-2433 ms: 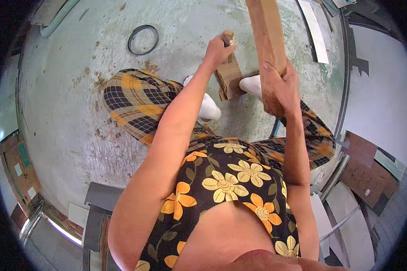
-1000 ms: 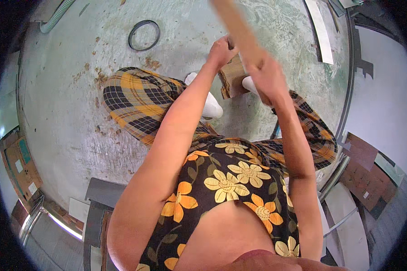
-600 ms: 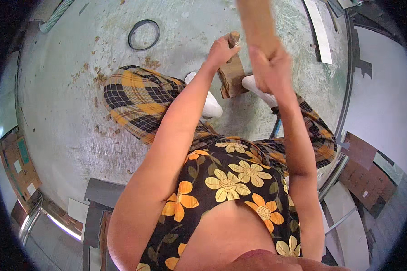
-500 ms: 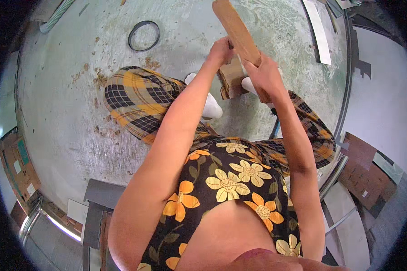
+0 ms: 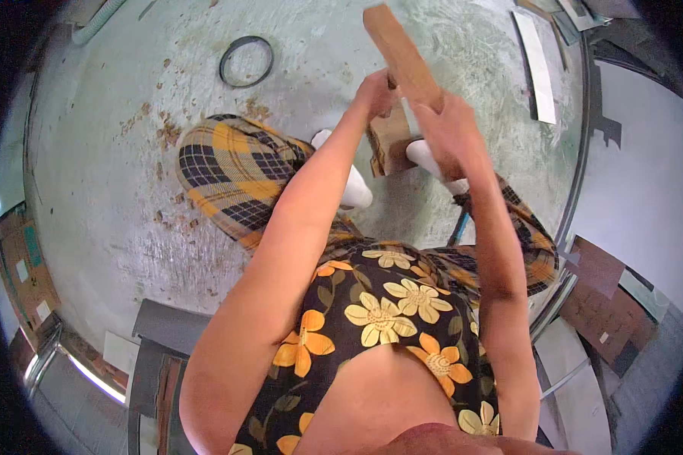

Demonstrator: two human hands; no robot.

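A long squared piece of wood [image 5: 404,57] slants up and away from my right hand [image 5: 449,133], which is closed round its lower part and slightly blurred. Just left of it, my left hand [image 5: 376,94] is closed in a fist. Something small and dark shows at the fist's edge, but what it holds is hidden. Right below that fist, a brown wooden block [image 5: 391,140] with a rough, broken left edge rests between my feet. A white-covered foot [image 5: 426,155] is close to the block's right side; the other foot [image 5: 355,189] lies to its left.
A black ring [image 5: 246,61] lies on the stained concrete floor [image 5: 311,61] at the far left, with brown crumbs [image 5: 168,133] nearer me. A white strip [image 5: 535,68] lies far right. Flattened cardboard [image 5: 603,299] is at the right, and grey panels [image 5: 167,326] stand behind my left arm.
My right hand and the piece of wood have shifted slightly down and to the right. My left hand stays above the block, closed. The whole view has tilted a little.
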